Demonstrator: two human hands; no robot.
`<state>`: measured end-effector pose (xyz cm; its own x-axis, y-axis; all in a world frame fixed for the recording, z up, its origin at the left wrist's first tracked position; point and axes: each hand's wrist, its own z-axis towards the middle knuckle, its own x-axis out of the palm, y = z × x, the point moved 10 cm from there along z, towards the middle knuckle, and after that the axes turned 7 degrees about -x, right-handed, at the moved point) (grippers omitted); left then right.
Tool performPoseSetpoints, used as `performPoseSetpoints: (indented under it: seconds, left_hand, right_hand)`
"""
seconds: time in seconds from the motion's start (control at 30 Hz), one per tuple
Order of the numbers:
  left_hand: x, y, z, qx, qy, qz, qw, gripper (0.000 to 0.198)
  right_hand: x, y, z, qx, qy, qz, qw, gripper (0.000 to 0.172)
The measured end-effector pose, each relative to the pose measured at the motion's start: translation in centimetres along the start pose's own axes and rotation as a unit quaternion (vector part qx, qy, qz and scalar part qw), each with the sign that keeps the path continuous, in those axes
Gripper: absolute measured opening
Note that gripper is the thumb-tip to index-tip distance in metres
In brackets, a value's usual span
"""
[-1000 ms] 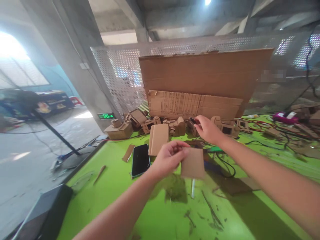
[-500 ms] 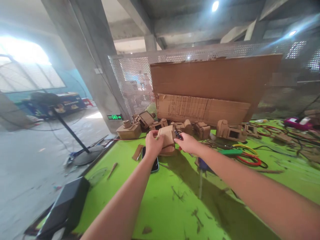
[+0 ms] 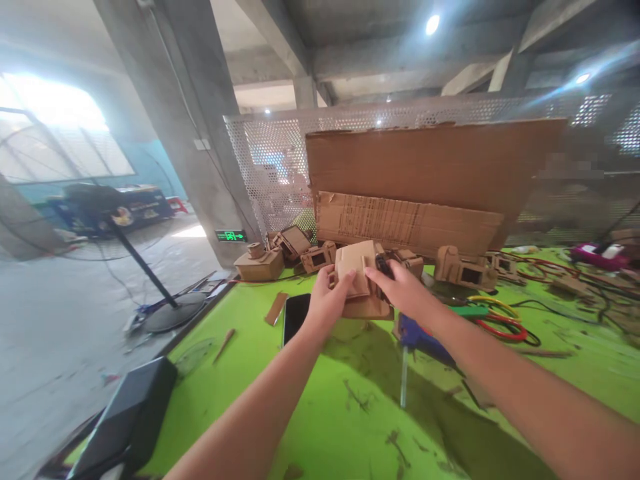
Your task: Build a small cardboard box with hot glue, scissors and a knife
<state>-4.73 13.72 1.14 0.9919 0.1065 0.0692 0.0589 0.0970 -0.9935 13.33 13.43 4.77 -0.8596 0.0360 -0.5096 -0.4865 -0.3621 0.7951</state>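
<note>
My left hand (image 3: 327, 303) grips a stack of brown cardboard pieces (image 3: 357, 273) above the green table (image 3: 320, 413), fingers wrapped over the left edge. My right hand (image 3: 400, 290) meets the stack from the right and pinches a small dark object (image 3: 384, 265) against it. A black phone (image 3: 295, 315) lies flat on the table just left of my left wrist. A blue tool with a metal tip (image 3: 417, 337) lies under my right forearm.
Several small cardboard models (image 3: 257, 261) line the back of the table below a large cardboard sheet (image 3: 430, 173) leaning on a perforated metal screen. Red and yellow cables (image 3: 497, 320) lie at right. A black box (image 3: 125, 420) sits at the table's near-left corner.
My left hand went from holding a flat card near me to the cardboard stack farther back. My right hand drew back from the models with the dark object, and both lifted the stack.
</note>
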Motion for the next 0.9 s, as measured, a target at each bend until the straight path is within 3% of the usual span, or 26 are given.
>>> performPoseSetpoints:
  seconds: [0.17, 0.3, 0.43, 0.63, 0.73, 0.9]
  left_hand:
    - [3.3, 0.0, -3.3, -0.034, 0.087, -0.022, 0.995, 0.083]
    - [4.3, -0.5, -4.7, -0.021, 0.116, -0.003, 0.993, 0.097]
    - [4.8, -1.8, -5.7, 0.023, 0.123, 0.006, 0.992, 0.097]
    - [5.3, -1.6, -6.3, 0.049, 0.124, 0.086, 0.987, 0.108]
    - [5.7, -1.4, -6.5, 0.070, 0.141, 0.090, 0.983, 0.098]
    - [5.9, -1.0, -6.4, 0.048, 0.154, 0.039, 0.986, 0.086]
  right_hand:
    - [-3.8, -0.3, -1.8, -0.022, 0.000, 0.081, 0.996, 0.042]
    - [-4.1, -0.9, -3.5, -0.048, 0.071, 0.098, 0.992, 0.044]
    - [-4.1, -2.2, -4.8, -0.062, 0.082, 0.077, 0.992, 0.057]
    - [-4.1, -2.4, -5.9, -0.102, 0.076, 0.046, 0.991, 0.048]
    - [-4.2, -2.3, -6.2, -0.106, 0.078, 0.042, 0.990, 0.046]
    - [-4.9, -1.7, -6.1, -0.116, 0.086, -0.003, 0.989, 0.043]
